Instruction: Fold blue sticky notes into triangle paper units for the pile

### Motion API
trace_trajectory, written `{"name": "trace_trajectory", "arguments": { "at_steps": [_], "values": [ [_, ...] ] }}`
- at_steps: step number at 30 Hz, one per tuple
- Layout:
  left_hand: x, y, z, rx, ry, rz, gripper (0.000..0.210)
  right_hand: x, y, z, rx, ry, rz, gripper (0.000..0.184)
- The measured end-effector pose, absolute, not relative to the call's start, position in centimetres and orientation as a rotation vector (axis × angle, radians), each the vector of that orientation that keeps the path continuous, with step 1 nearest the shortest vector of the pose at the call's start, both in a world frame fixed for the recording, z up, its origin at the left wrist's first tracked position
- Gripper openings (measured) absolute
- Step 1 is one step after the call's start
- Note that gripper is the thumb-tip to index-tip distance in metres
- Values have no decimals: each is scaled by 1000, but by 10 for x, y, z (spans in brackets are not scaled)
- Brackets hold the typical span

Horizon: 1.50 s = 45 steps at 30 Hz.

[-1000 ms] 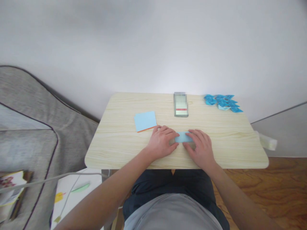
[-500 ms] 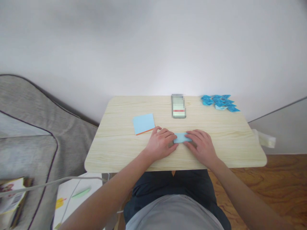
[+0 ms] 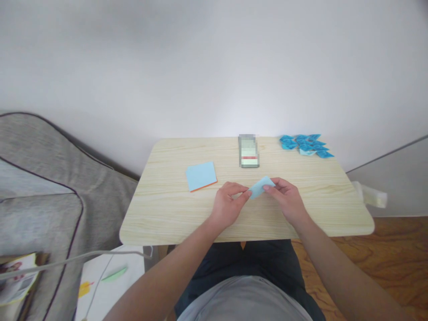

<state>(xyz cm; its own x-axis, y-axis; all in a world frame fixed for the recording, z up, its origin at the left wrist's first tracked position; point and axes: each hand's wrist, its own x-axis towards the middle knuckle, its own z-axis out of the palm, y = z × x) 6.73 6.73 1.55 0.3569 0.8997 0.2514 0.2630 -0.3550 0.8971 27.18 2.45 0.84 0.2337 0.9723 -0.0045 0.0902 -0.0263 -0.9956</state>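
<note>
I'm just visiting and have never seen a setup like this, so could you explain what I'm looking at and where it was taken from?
Happily. There is no machine arm here: a person works with two bare hands. The camera is worn on their head and looks forward and down, so their forearms come in from the bottom of the picture.

The left hand pinches one end of a folded light-blue paper, while the right hand holds it near the other end. The paper is slanted.

On the pale wooden table lie a light-blue paper stack with an orange edge, a phone whose screen is blurred, and, at the far right, a cluster of blue folded shapes.
</note>
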Motion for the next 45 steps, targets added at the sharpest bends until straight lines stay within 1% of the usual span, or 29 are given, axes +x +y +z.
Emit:
{"name": "trace_trajectory", "arguments": {
  "at_steps": [2,4,8,10,15,16,20,22,23,26,28,30,33,34,36,41,43,45],
  "values": [
    [69,63,20,1707,1009,972,16,269,27,12,-1309,-987,1119,25],
    [68,59,25,1647,1006,908,16,266,29,17,-1291,-959,1151,26],
    [67,60,35,1492,1015,875,22,265,31,28,-1343,-1127,1225,28],
    [66,63,36,1460,1006,876,21,264,30,33,-1321,-1181,1301,29],
    [69,68,32,1272,960,959,22,257,24,38,-1315,-1075,1327,48],
    [69,68,31,1217,947,981,22,255,22,38,-1309,-1065,1336,47],
    [71,67,30,1093,937,1053,22,249,15,34,-1301,-1075,1353,31],
    [71,65,31,1072,935,1055,22,247,13,32,-1329,-1048,1339,27],
    [70,64,31,1077,924,1041,25,247,12,30,-1343,-1024,1335,26],
    [66,60,34,1169,887,987,47,245,11,30,-1373,-978,1326,24],
    [65,57,37,1228,874,982,57,244,10,33,-1382,-977,1317,24],
    [64,56,42,1210,848,1003,61,243,7,40,-1373,-988,1267,28],
    [64,59,48,1070,792,1044,61,242,0,52,-1304,-1058,1107,41],
    [64,59,49,1017,774,1054,61,242,-3,55,-1271,-1103,1055,43],
    [63,60,52,931,739,1052,60,243,-8,58,-1242,-1247,946,40],
    [61,56,56,855,677,955,52,251,-11,69,-1251,-1634,708,23],
    [61,55,58,825,671,923,46,254,-10,75,-1236,-1688,663,20],
    [60,54,60,802,655,864,36,257,-9,80,-1219,-1714,624,20]
  ]
}}
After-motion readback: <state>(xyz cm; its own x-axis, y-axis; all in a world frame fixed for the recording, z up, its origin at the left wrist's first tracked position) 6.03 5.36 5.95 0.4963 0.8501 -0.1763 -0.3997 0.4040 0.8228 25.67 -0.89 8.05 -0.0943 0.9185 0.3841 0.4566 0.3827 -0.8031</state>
